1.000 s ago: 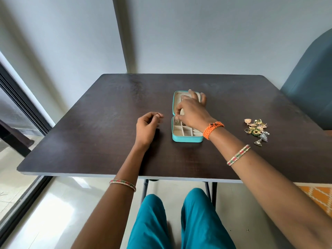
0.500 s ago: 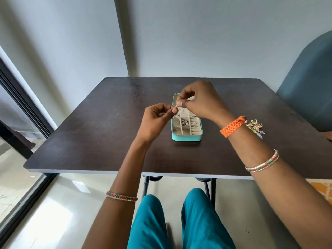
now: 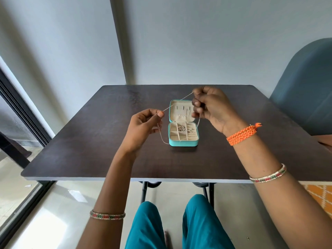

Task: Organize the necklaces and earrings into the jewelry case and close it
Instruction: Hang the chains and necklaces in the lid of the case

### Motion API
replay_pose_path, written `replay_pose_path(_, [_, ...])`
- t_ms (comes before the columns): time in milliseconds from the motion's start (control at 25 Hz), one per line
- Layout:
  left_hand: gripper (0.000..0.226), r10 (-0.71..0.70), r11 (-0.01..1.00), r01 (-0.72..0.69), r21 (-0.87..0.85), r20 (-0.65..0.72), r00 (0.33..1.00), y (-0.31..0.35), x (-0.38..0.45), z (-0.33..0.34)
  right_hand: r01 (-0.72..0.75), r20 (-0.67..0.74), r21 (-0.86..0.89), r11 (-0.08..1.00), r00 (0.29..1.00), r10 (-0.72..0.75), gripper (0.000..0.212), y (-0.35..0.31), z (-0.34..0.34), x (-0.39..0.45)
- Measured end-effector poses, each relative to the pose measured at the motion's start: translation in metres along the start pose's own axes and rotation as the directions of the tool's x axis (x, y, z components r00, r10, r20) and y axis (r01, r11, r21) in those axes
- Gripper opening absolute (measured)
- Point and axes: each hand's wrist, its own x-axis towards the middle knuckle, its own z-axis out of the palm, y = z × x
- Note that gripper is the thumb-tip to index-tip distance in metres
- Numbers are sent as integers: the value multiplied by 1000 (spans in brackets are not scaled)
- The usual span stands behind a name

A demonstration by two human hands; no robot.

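Observation:
A small teal jewelry case [image 3: 183, 142] lies open in the middle of the dark table, its cream lid flat behind the divided tray. A few small silver pieces sit in the tray's middle compartments. A thin silver necklace chain [image 3: 177, 102] stretches in the air above the case between both hands. My left hand [image 3: 143, 128] pinches one part of it left of the case, and a loop hangs down below that hand. My right hand [image 3: 212, 106] pinches the other part above the lid's right side. The earring pile is hidden behind my right arm.
The dark wooden table [image 3: 107, 141] reaches a grey wall at the back. A blue chair back [image 3: 305, 83] stands at the right. A window frame [image 3: 21, 112] runs along the left. My knees in teal trousers [image 3: 176, 227] are under the table's front edge.
My right hand rose from the case with the chain, my left hand came up to take it, and the two hands have drawn apart, stretching the chain between them.

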Motion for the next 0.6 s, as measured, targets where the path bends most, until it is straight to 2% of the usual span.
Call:
replay_pose_path(120, [11, -15, 996, 3, -86, -139, 990, 0, -2, -4, 97, -26, -300, 949, 994, -110, 21, 5, -6, -3])
replay_pose_path(240, [12, 24, 999, -36, -36, -287, 958, -2, -1, -11, 250, 41, -600, 760, 958, -282, 15, 11, -16, -2])
replay_pose_path(360, [13, 25, 996, -52, -67, -343, 939, -4, -1, -11, 301, 125, -721, 624, 942, -310, 8, 16, -20, -5])
replay_pose_path(480, [11, -56, 980, -3, -197, -292, 955, -5, -1, -11, 278, 154, -829, 485, 947, -281, 11, 13, -20, -9])
replay_pose_path(520, [10, -43, 978, -12, -209, -257, 966, -7, -3, -12, 279, 144, -841, 463, 941, -306, 12, 12, -21, -9])
replay_pose_path(600, [10, 60, 991, -82, -109, -197, 979, -11, -7, -15, 288, 75, -806, 518, 917, -393, 15, 10, -28, -8])
